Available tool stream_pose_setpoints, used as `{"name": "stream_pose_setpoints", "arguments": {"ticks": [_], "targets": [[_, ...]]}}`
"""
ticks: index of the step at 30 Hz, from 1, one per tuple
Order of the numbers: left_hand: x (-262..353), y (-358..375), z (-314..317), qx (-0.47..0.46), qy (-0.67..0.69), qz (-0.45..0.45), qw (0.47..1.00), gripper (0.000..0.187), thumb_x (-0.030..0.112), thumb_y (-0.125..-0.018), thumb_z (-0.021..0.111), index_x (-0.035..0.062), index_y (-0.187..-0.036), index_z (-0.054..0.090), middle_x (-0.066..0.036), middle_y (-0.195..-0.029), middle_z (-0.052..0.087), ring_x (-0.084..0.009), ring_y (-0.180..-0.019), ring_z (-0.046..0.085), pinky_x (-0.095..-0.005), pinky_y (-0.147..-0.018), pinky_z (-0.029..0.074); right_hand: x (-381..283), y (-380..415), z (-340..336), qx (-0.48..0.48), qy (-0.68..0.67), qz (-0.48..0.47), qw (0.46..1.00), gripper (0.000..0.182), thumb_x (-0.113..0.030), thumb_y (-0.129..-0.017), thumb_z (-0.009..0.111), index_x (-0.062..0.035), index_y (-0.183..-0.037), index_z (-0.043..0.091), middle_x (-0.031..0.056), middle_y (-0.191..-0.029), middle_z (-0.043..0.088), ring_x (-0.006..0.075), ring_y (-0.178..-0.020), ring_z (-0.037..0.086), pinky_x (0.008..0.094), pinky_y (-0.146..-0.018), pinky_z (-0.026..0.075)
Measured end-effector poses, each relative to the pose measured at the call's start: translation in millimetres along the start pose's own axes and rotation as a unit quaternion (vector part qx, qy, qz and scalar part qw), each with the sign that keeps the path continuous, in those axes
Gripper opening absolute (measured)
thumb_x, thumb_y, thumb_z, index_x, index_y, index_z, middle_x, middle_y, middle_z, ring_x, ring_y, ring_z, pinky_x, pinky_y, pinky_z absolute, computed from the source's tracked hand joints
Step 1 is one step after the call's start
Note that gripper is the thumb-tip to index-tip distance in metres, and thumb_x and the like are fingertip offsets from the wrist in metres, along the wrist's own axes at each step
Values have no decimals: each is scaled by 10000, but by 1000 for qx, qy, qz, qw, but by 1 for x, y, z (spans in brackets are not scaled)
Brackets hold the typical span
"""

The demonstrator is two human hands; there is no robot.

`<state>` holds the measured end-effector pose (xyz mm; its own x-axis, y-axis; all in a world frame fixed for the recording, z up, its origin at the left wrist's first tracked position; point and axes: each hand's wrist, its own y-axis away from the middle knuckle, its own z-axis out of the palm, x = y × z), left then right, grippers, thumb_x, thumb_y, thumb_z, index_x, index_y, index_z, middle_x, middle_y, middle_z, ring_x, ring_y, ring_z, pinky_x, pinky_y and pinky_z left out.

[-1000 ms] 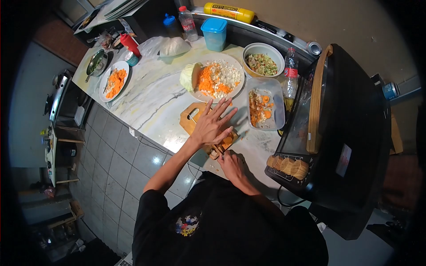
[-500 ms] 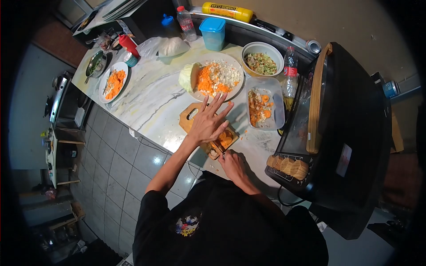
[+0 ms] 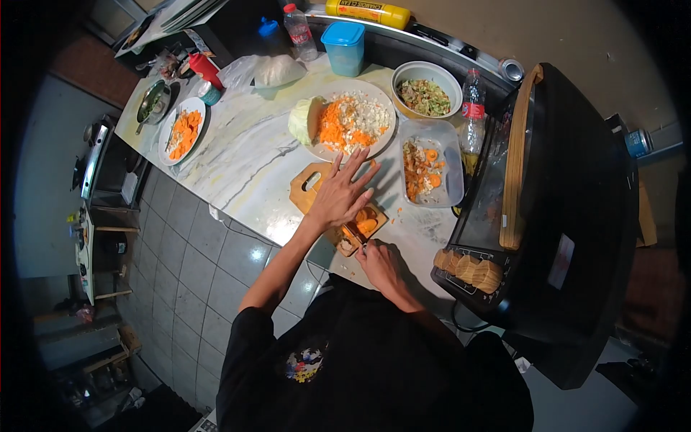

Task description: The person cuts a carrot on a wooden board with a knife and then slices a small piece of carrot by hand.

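My right hand (image 3: pixel 381 266) is closed round the handle of a knife (image 3: pixel 355 233), whose blade reaches over the wooden cutting board (image 3: pixel 302 190). Orange carrot pieces (image 3: pixel 367 222) lie on the board beside the blade. Over the board, my left hand (image 3: pixel 339 196) is open, fingers spread, above or near the blade; whether it touches anything is hidden. Beyond it stands a plate (image 3: pixel 384 140) with chopped orange and white vegetables and a cabbage wedge (image 3: pixel 306 121). A clear container (image 3: pixel 451 165) with carrot pieces and scraps is right of the board.
A bowl (image 3: pixel 455 90) of chopped greens and a bottle (image 3: pixel 472 110) stand at the back right. The black appliance (image 3: pixel 568 180) fills the right side. Farther left are an oval plate (image 3: pixel 199 108) of carrots, a pan (image 3: pixel 152 101), a red bottle (image 3: pixel 205 70) and a blue-lidded container (image 3: pixel 342 50).
The view has shifted slightly. Both hands hold nearly the same pose over the board, and the knife is still in my right hand.
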<state>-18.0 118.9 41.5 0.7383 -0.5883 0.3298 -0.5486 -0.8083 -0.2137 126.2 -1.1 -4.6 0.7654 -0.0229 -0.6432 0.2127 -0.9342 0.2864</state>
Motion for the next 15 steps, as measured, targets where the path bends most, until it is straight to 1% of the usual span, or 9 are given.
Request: {"name": "stream_pose_setpoints", "arguments": {"ticks": [2,4,6,7,9,10,11,13,15], "targets": [[-11,1,17,-10,4,1,1000,498,332,-915,337,156,-1381,355,-181,-1452,213,-346,-1350,193,-518,-1103,84,-2,-2,-5,-10,26,0,1000,293,-280,-863,535,11,-868,553,241,-768,605,420,-754,598,492,-656,468],[-9,2,17,-25,10,3,1000,497,333,-917,326,153,-1378,358,-182,-1452,210,-348,-1352,185,-521,-1104,78,-1,0,-3,0,7,-2,1000,291,-272,-862,533,17,-837,556,254,-759,594,425,-744,588,494,-651,462],[-6,2,9,59,38,-6,998,430,260,-908,412,87,-1299,460,-188,-1373,335,-355,-1289,309,-457,-1076,217,1,-4,-3,14,-9,-9,1000,292,-263,-862,531,23,-806,558,267,-749,584,429,-733,579,497,-646,456],[-1,5,2,62,37,-5,997,430,260,-908,412,87,-1299,460,-188,-1373,335,-355,-1289,309,-457,-1076,217,1,-5,-3,7,-2,-5,1000,289,-260,-860,534,21,-800,561,266,-751,583,427,-736,578,497,-647,455],[10,17,-9,167,201,-128,957,373,143,-872,489,47,-1232,511,-192,-1212,457,-359,-1150,441,-409,-965,359,0,-7,-3,-5,3,-3,1000,286,-258,-858,537,20,-794,563,266,-752,583,426,-739,578,496,-648,453],[12,20,-8,301,155,-130,932,265,47,-844,525,8,-1104,558,-157,-977,552,-280,-908,566,-341,-783,451,1,-6,-4,-4,-2,-15,1000,284,-255,-857,537,21,-797,563,267,-752,583,427,-739,577,498,-648,453],[14,27,-9,298,154,-130,933,265,47,-844,525,8,-1104,558,-157,-977,552,-280,-908,566,-341,-783,451,1,-5,-4,-2,-6,-26,1000,281,-252,-857,537,22,-801,563,267,-753,584,429,-739,576,499,-648,452],[23,46,-8,298,265,-355,845,173,87,-849,554,-14,-990,552,-134,-817,582,-214,-730,602,-297,-664,477,-2,-5,-7,-7,-1,-17,1000,284,-259,-861,534,20,-821,573,258,-769,592,424,-755,583,493,-662,458],[37,67,5,225,307,-365,850,198,124,-829,608,-23,-930,521,-109,-713,582,-169,-597,584,-275,-566,478,-1,-5,-6,-14,6,-10,1000,287,-265,-864,530,17,-842,583,249,-785,599,419,-771,590,488,-676,464]]}}
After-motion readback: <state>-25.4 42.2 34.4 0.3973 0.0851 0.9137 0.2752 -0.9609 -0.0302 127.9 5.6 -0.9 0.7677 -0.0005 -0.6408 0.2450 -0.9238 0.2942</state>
